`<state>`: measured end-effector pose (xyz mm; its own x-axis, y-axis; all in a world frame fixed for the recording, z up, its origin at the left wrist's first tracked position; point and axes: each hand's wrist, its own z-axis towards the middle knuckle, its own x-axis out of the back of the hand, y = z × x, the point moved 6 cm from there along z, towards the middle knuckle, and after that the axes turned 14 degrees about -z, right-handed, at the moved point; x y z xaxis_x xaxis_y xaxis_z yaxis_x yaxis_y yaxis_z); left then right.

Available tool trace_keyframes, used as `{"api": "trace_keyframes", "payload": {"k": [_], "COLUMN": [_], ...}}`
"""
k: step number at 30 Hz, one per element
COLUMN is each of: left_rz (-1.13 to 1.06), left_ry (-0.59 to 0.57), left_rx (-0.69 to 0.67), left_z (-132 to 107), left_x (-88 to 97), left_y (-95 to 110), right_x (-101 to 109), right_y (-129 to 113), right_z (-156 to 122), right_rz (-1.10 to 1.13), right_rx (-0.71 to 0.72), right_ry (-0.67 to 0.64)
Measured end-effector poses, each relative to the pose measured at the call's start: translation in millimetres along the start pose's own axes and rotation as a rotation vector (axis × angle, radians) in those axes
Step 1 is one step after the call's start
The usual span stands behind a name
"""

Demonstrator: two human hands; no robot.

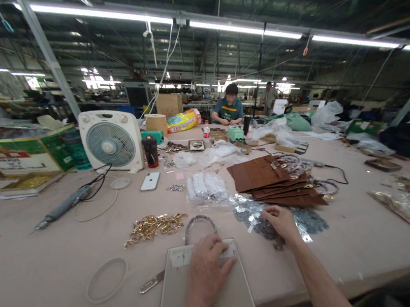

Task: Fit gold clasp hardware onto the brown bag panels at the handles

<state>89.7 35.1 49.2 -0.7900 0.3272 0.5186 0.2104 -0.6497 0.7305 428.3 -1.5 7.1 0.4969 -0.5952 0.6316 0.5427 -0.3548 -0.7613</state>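
My left hand [208,266] lies on a beige bag panel [230,298] at the table's near edge, fingers spread near its top. A looped handle [199,219] rises from the panel's upper edge, and a strap with a metal fitting [152,283] sticks out at its left. To the right, my right hand [282,221] is over a pile of small flat metal plates [311,219], thumb and fingers pinched together. Whatever is between those fingertips is too small to make out. Gold-coloured metal clasps [154,227] are heaped left of the handle.
Brown bag panels with handles [258,174] are stacked beyond the plates. Further left are a wrapped white bundle [205,187], a phone [150,181], an electric screwdriver [64,205], a tumbler [150,152] and a fan [111,142]. A co-worker [227,109] sits across the table.
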Motion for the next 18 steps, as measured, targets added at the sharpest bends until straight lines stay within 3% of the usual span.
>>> {"api": "trace_keyframes", "payload": {"k": [10, 15, 18], "left_rz": [-0.012, -0.044, -0.060], "left_ry": [0.001, 0.004, 0.004], "left_rx": [0.025, 0.027, 0.036], "left_z": [-1, 0, 1], "left_x": [1.4, 0.8, 0.8], "left_y": [0, -3, -5], "right_x": [0, 18, 25], "right_y": [-6, -8, -20], "right_z": [-2, -6, -17], "right_rz": [-0.067, -0.124, -0.011], "right_rx": [0.030, 0.021, 0.012], "right_ry": [-0.013, 0.064, 0.097]}}
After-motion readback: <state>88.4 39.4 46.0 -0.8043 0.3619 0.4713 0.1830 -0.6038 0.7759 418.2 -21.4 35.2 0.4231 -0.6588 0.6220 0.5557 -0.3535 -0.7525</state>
